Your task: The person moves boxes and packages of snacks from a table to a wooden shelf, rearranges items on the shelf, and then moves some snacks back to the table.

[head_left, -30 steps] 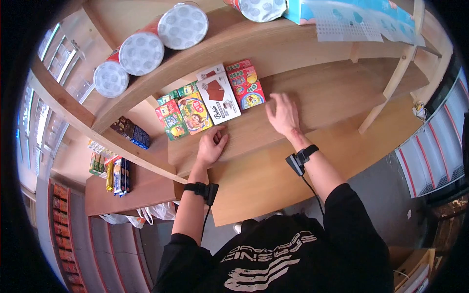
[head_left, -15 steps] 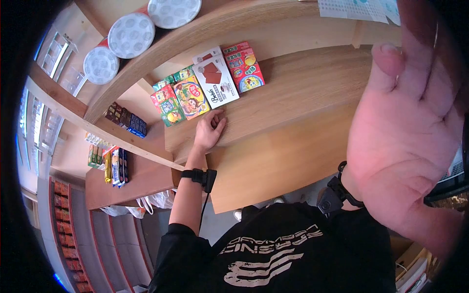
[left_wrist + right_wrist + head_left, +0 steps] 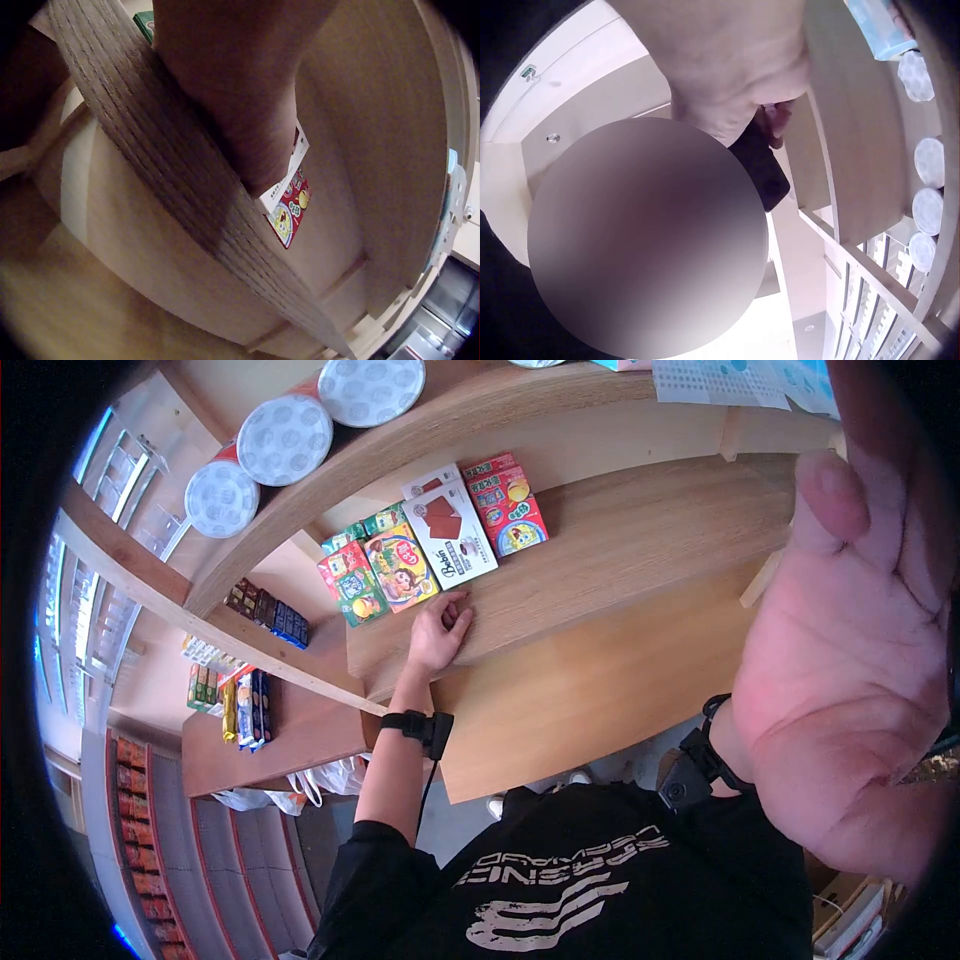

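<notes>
A white cardboard box with brown squares [image 3: 446, 525] and a glossy yellow box with a cartoon face [image 3: 403, 570] lie on a wood-grained shelf [image 3: 600, 530]. Only the right wrist view shows a smooth, dark, round-cornered object [image 3: 765, 169] by the right hand [image 3: 835, 650]; whether that raised hand grips it cannot be told. The left hand [image 3: 438, 638], empty and loosely curled, rests on the shelf just beside both boxes.

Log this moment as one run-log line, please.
left hand: rests on shelf near white box | right hand: raised, palm toward head view, grip unclear
</notes>
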### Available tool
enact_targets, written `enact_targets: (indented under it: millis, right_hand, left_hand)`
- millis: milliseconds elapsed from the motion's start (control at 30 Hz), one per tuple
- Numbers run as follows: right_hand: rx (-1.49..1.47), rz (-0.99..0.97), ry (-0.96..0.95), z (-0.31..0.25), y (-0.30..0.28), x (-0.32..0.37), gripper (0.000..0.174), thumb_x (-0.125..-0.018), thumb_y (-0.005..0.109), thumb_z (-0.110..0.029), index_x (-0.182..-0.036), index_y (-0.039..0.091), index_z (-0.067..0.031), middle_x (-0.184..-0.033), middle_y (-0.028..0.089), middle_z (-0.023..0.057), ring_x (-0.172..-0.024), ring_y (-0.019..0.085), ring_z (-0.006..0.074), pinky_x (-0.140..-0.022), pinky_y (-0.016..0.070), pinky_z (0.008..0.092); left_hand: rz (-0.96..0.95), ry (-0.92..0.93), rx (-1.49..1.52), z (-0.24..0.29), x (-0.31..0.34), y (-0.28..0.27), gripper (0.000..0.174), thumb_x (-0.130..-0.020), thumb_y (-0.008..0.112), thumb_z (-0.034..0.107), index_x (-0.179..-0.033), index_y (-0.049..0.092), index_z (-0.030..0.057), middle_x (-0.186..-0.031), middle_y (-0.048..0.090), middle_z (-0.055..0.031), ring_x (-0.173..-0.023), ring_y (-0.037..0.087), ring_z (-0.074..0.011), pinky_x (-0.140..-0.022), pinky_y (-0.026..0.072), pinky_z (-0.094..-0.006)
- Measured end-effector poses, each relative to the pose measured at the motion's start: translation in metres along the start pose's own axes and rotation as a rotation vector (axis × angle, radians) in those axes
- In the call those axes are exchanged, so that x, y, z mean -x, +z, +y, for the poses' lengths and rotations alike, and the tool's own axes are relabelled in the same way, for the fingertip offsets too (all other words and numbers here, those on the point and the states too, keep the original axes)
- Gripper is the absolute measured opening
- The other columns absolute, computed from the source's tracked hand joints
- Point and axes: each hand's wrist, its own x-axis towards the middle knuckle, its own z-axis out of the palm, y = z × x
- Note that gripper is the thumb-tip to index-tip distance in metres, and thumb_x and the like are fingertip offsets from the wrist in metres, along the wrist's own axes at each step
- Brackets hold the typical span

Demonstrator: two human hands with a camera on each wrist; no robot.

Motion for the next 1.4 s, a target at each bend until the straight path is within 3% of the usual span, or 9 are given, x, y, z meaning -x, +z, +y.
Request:
enact_targets:
  millis: [667,733,767,833,1000,1067,1133,1267,1400]
  right_hand:
    - [-0.199,0.037,-0.030,0.060,0.003,-0.058,0.094,-0.084,0.041,-0.068,-0.138,0.025,0.0071,-0.139,0.033,0.0296,-0.130,0.035,0.0403,-0.101,0.0324,0.0439]
    - [0.525,0.287,0.168,0.085,-0.007,-0.025,0.068,-0.091,0.040,-0.049,-0.131,0.035,0.0057,-0.124,0.051,0.0253,-0.115,0.051,0.0339,-0.095,0.0387,0.0416]
    - [0.412,0.267,0.031,0.109,-0.014,-0.018,0.033,-0.089,0.051,-0.017,-0.113,0.049,0.0047,-0.097,0.064,0.0172,-0.083,0.061,0.0209,-0.075,0.0448,0.0275]
    - [0.665,0.208,0.308,0.148,-0.041,0.018,0.024,-0.091,0.054,-0.017,-0.108,0.056,-0.0002,-0.091,0.065,0.0101,-0.082,0.061,0.0144,-0.073,0.0469,0.0259]
    - [1.237,-0.407,0.874,0.176,-0.117,0.137,0.036,-0.085,0.064,-0.024,-0.111,0.055,-0.0011,-0.118,0.057,0.0195,-0.113,0.052,0.0380,-0.095,0.0433,0.0424]
    - [1.154,-0.403,0.750,0.158,-0.122,0.176,0.038,-0.083,0.066,-0.023,-0.112,0.055,-0.0003,-0.122,0.056,0.0199,-0.112,0.053,0.0371,-0.094,0.0435,0.0412]
    - [1.049,-0.251,1.026,0.131,-0.119,0.199,0.039,-0.084,0.064,-0.022,-0.115,0.053,-0.0009,-0.122,0.055,0.0203,-0.114,0.052,0.0368,-0.095,0.0431,0.0415]
    - [1.201,-0.070,1.150,0.081,-0.143,0.286,0.037,-0.083,0.064,-0.024,-0.113,0.056,-0.0037,-0.117,0.058,0.0193,-0.105,0.056,0.0387,-0.089,0.0467,0.0418]
    - [1.159,0.148,1.566,0.015,-0.150,0.382,0.032,-0.082,0.062,-0.024,-0.105,0.061,-0.0026,-0.103,0.064,0.0187,-0.096,0.060,0.0374,-0.085,0.0487,0.0416]
  left_hand:
    - [0.010,-0.003,0.039,-0.002,-0.001,0.001,0.031,-0.082,0.065,0.018,-0.107,0.061,0.0002,-0.067,0.053,-0.0066,-0.060,0.050,-0.0164,-0.058,0.0444,-0.0302]
    - [0.021,0.023,0.003,-0.004,-0.001,0.001,0.030,-0.082,0.066,0.017,-0.107,0.061,0.0007,-0.068,0.053,-0.0066,-0.060,0.050,-0.0167,-0.058,0.0444,-0.0302]
    - [0.017,0.033,0.010,-0.006,-0.001,0.002,0.030,-0.082,0.066,0.017,-0.107,0.061,0.0007,-0.068,0.053,-0.0066,-0.060,0.050,-0.0167,-0.058,0.0444,-0.0302]
    - [0.031,-0.001,0.052,-0.010,0.000,0.005,0.030,-0.082,0.066,0.016,-0.106,0.061,0.0009,-0.068,0.053,-0.0061,-0.060,0.050,-0.0158,-0.058,0.0441,-0.0294]
    - [0.015,0.019,0.059,-0.009,-0.001,0.005,0.029,-0.083,0.066,0.015,-0.107,0.061,0.0008,-0.069,0.052,-0.0048,-0.062,0.049,-0.0139,-0.059,0.0443,-0.0287]
    - [0.018,0.067,0.079,-0.019,-0.002,0.008,0.029,-0.082,0.066,0.015,-0.108,0.061,0.0010,-0.069,0.051,-0.0051,-0.062,0.048,-0.0139,-0.059,0.0441,-0.0283]
    - [0.015,0.032,0.064,-0.014,-0.002,0.007,0.028,-0.083,0.066,0.013,-0.107,0.061,0.0006,-0.070,0.051,-0.0041,-0.062,0.047,-0.0128,-0.059,0.0435,-0.0272]
    - [-0.012,0.052,0.197,-0.036,-0.006,0.015,0.028,-0.087,0.062,0.010,-0.112,0.059,-0.0009,-0.072,0.050,-0.0004,-0.064,0.045,-0.0096,-0.059,0.0412,-0.0242]
    - [-0.028,0.052,0.300,-0.033,-0.005,0.016,0.027,-0.088,0.060,0.007,-0.114,0.058,-0.0009,-0.076,0.051,0.0034,-0.065,0.044,-0.0065,-0.058,0.0384,-0.0200]
